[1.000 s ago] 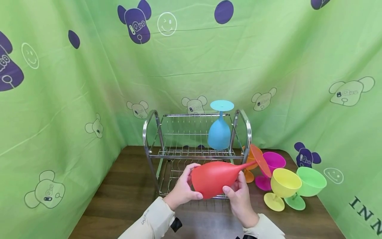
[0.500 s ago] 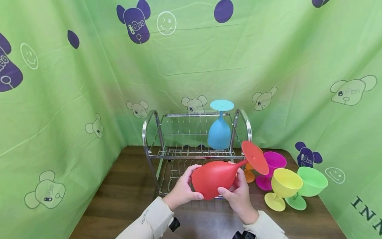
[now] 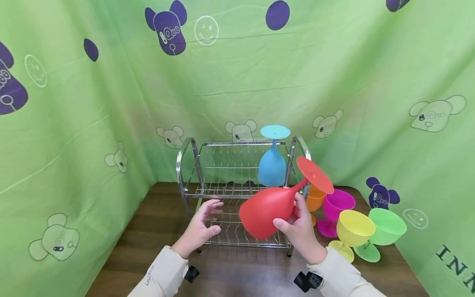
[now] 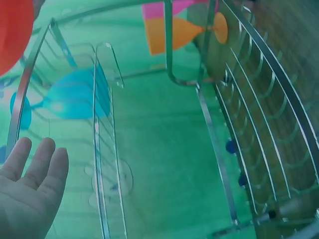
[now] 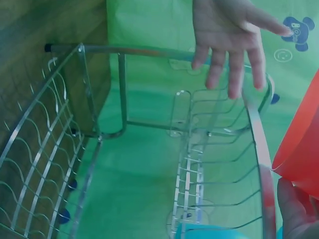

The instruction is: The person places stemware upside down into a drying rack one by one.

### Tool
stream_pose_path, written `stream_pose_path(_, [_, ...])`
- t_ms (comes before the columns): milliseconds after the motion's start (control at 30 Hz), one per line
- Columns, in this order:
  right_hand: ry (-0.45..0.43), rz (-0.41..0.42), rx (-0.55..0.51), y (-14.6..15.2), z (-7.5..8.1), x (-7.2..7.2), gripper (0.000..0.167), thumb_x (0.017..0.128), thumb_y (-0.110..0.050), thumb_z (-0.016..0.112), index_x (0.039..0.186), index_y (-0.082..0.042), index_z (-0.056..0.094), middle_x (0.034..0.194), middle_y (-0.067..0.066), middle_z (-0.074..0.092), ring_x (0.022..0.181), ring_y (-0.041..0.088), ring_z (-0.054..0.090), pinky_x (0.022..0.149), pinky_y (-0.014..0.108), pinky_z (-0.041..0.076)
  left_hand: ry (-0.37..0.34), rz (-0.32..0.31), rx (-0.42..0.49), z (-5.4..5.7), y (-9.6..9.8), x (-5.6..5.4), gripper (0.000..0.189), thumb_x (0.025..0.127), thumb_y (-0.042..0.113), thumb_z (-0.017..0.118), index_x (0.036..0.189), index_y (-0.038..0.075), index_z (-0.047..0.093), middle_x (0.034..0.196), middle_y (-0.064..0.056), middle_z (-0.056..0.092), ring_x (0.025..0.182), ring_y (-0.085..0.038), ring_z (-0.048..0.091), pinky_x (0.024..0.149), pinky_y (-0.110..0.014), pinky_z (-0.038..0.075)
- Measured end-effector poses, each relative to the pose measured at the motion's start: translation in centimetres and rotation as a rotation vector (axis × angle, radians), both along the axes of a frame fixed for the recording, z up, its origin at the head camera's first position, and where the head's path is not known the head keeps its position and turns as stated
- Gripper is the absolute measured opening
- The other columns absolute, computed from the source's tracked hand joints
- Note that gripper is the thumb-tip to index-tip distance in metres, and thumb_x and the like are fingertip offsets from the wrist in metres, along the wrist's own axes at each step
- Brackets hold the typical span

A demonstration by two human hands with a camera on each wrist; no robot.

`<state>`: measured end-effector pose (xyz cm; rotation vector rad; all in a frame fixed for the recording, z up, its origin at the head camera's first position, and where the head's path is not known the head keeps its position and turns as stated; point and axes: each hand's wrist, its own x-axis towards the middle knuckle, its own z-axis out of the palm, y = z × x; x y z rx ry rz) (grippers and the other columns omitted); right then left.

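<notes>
My right hand (image 3: 301, 229) grips a red plastic goblet (image 3: 265, 211) by the narrow end of its bowl, near the stem. The goblet is tilted, its round foot up to the right and its mouth down to the left, in front of the rack. To its left, my left hand (image 3: 200, 227) is apart from it with fingers spread and holds nothing; in the right wrist view that left hand (image 5: 230, 45) shows its palm. A blue goblet (image 3: 272, 167) stands upside down on the upper tier of the metal dish rack (image 3: 237, 196), at the right end.
Right of the rack, an orange goblet (image 3: 315, 199), a magenta goblet (image 3: 338, 204), a yellow goblet (image 3: 355, 227) and a light green goblet (image 3: 387, 227) stand upright on the wooden table (image 3: 148, 231). Patterned green cloth (image 3: 230, 74) encloses the table.
My left hand has let go of the red goblet and moved left. My right hand has raised the goblet slightly and tipped its foot higher.
</notes>
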<state>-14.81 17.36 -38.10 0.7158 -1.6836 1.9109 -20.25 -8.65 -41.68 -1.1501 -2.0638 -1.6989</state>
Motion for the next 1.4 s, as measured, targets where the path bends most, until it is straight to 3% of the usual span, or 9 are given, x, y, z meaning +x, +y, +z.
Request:
stream_pose_path(167, [-0.032, -0.038, 0.038, 0.3, 2.3, -0.9, 0.061, 0.075, 0.006, 0.06, 0.13, -0.019, 0.047, 0.11, -0.004, 0.061, 0.095, 0.011, 0.062, 0.075, 0.024, 0.054, 0.086, 0.119, 0.192, -0.2, -0.6, -0.1, 0.037, 0.1, 0.02, 0.05, 0.112, -0.015, 0.047, 0.112, 0.012, 0.06, 0.09, -0.005, 0.06, 0.077, -0.026, 0.05])
stream_pose_path(300, [-0.129, -0.102, 0.101, 0.3, 4.7, -1.5, 0.059, 0.078, 0.003, 0.059, 0.133, -0.007, 0.041, 0.109, 0.003, 0.061, 0.092, 0.01, 0.062, 0.073, 0.024, 0.054, 0.067, 0.247, 0.309, 0.4, -1.0, 0.0, 0.016, 0.09, -0.009, 0.045, 0.103, -0.019, 0.048, 0.101, 0.019, 0.06, 0.081, 0.0, 0.058, 0.074, -0.015, 0.047])
stream_pose_path(367, [-0.212, -0.139, 0.152, 0.3, 6.0, -1.7, 0.062, 0.08, -0.001, 0.06, 0.137, -0.003, 0.036, 0.112, 0.01, 0.06, 0.092, 0.01, 0.062, 0.073, 0.023, 0.054, 0.058, 0.343, 0.326, 0.7, -1.4, 0.0, 0.016, 0.086, -0.013, 0.046, 0.101, -0.018, 0.049, 0.097, 0.017, 0.059, 0.079, 0.002, 0.055, 0.07, -0.013, 0.045])
stream_pose_path(500, [-0.361, -0.193, 0.267, 0.2, 8.0, -2.3, 0.071, 0.084, -0.012, 0.063, 0.144, -0.004, 0.028, 0.123, 0.021, 0.054, 0.101, 0.021, 0.058, 0.076, 0.028, 0.054, 0.059, 0.574, 0.294, 0.8, -2.3, -0.5, 0.025, 0.082, -0.011, 0.056, 0.106, -0.014, 0.048, 0.097, -0.004, 0.058, 0.079, -0.003, 0.052, 0.064, -0.015, 0.043])
stream_pose_path(633, [-0.459, -0.209, 0.331, -0.1, 9.3, -3.2, 0.076, 0.086, -0.02, 0.065, 0.148, -0.007, 0.023, 0.129, 0.023, 0.05, 0.11, 0.034, 0.054, 0.084, 0.042, 0.053, -0.066, 0.732, 0.189, 0.4, -3.3, -1.5, 0.045, 0.08, -0.007, 0.062, 0.12, -0.01, 0.042, 0.111, -0.021, 0.05, 0.09, -0.02, 0.05, 0.071, -0.025, 0.043])
stream_pose_path(733, [-0.507, -0.215, 0.384, -0.5, 9.9, -4.0, 0.079, 0.087, -0.024, 0.066, 0.149, -0.008, 0.021, 0.129, 0.023, 0.049, 0.114, 0.037, 0.051, 0.087, 0.048, 0.051, -0.209, 0.741, 0.029, -0.1, -3.9, -2.1, 0.044, 0.083, 0.001, 0.063, 0.123, -0.008, 0.046, 0.115, -0.025, 0.054, 0.099, -0.034, 0.053, 0.079, -0.037, 0.045])
stream_pose_path(867, [-0.547, -0.223, 0.469, -1.1, 10.2, -5.1, 0.079, 0.086, -0.027, 0.069, 0.147, -0.009, 0.023, 0.128, 0.021, 0.049, 0.115, 0.036, 0.05, 0.085, 0.049, 0.052, -0.265, 0.711, -0.132, -0.5, -4.5, -2.6, 0.03, 0.091, 0.01, 0.06, 0.115, -0.007, 0.059, 0.105, -0.023, 0.066, 0.099, -0.037, 0.062, 0.084, -0.048, 0.049])
stream_pose_path(1133, [-0.573, -0.207, 0.568, -2.9, 11.4, -7.6, 0.074, 0.082, -0.032, 0.072, 0.143, -0.014, 0.034, 0.125, 0.015, 0.052, 0.11, 0.034, 0.054, 0.08, 0.048, 0.054, -0.14, 0.75, -0.312, -0.7, -5.3, -2.9, 0.017, 0.094, 0.014, 0.059, 0.102, 0.001, 0.066, 0.085, -0.015, 0.069, 0.072, -0.033, 0.06, 0.067, -0.05, 0.047])
stream_pose_path(1400, [-0.577, -0.244, 0.674, -4.3, 12.8, -10.1, 0.076, 0.083, -0.033, 0.071, 0.144, -0.01, 0.032, 0.126, 0.016, 0.053, 0.109, 0.035, 0.054, 0.083, 0.049, 0.052, -0.016, 0.739, -0.325, -0.7, -5.4, -3.1, 0.011, 0.09, 0.007, 0.064, 0.089, -0.003, 0.069, 0.073, -0.013, 0.068, 0.063, -0.028, 0.058, 0.061, -0.047, 0.048])
